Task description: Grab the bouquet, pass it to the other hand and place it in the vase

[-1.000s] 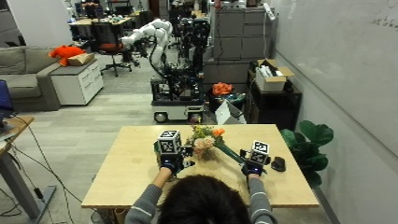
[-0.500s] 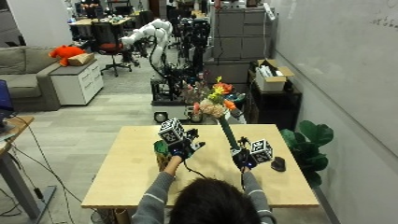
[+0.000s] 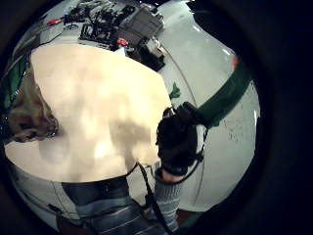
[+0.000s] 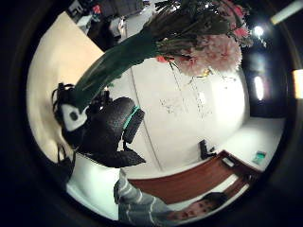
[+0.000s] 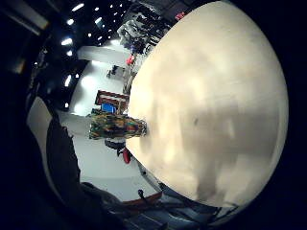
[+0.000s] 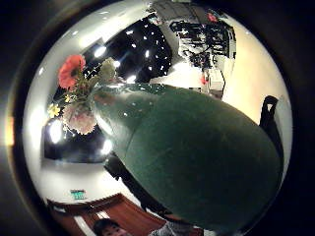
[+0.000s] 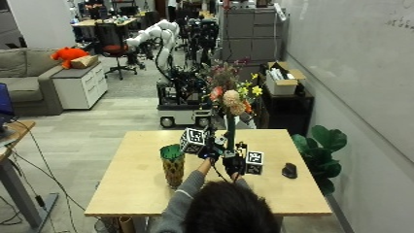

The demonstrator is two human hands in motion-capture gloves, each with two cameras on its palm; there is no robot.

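Observation:
The bouquet (image 7: 230, 94) of orange, yellow and pink flowers stands upright above the middle of the table, its long dark green wrapped stem (image 7: 231, 130) pointing down. My right hand (image 7: 234, 163) grips the stem's lower end; the green wrap (image 6: 197, 157) fills the right thumb side palm view. My left hand (image 7: 209, 149) hovers just left of the stem, apart from it, fingers relaxed. Its palm views show the right hand (image 4: 106, 135) round the stem (image 3: 222, 98). The patterned vase (image 7: 173, 166) with a green rim stands on the table to the left of both hands.
The wooden table (image 7: 129, 184) has a black mouse (image 7: 289, 170) at its right side. A potted plant (image 7: 323, 145) stands beyond the right edge. A robot cart (image 7: 181, 97) stands behind the far edge.
The bouquet has risen from low over the table, through a tilt, to upright in my right hand. My left hand has moved in beside the stem.

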